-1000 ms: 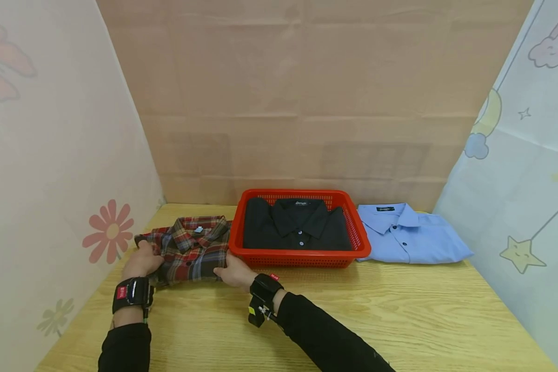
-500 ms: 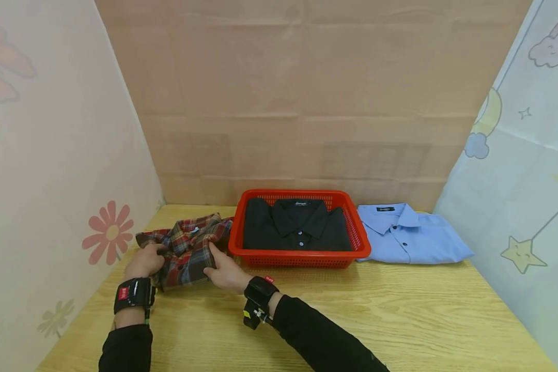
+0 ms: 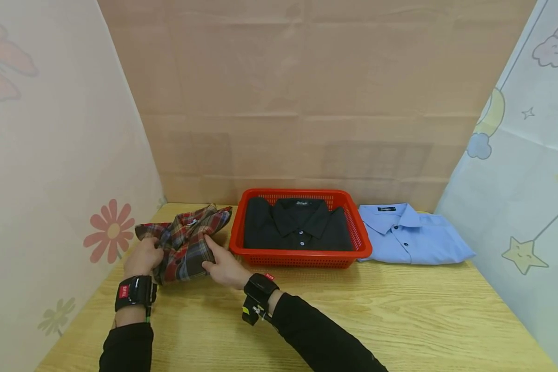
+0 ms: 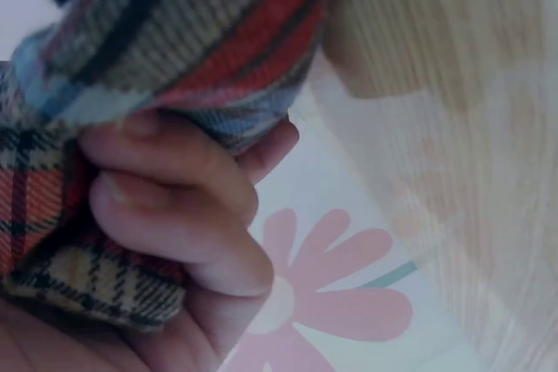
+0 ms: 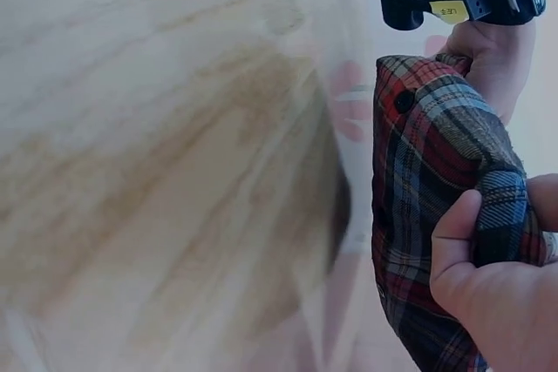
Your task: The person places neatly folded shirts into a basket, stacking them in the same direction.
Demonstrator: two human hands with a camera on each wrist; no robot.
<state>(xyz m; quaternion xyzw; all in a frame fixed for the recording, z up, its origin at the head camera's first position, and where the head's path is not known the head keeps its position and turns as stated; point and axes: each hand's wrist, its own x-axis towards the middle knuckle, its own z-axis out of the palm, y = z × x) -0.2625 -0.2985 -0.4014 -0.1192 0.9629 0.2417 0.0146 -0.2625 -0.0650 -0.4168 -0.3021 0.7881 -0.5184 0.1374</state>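
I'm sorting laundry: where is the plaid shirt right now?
In the head view the plaid shirt is left of the red basket, gripped by the left hand and right hand.

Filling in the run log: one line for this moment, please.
left hand: grips plaid shirt | right hand: grips same shirt | shirt: lifted beside red basket

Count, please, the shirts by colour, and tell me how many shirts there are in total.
Plaid red shirt, gripped by the left hand and the right hand: 1
Black shirt, in the red basket: 1
Light blue shirt, on the table: 1
Total: 3 shirts
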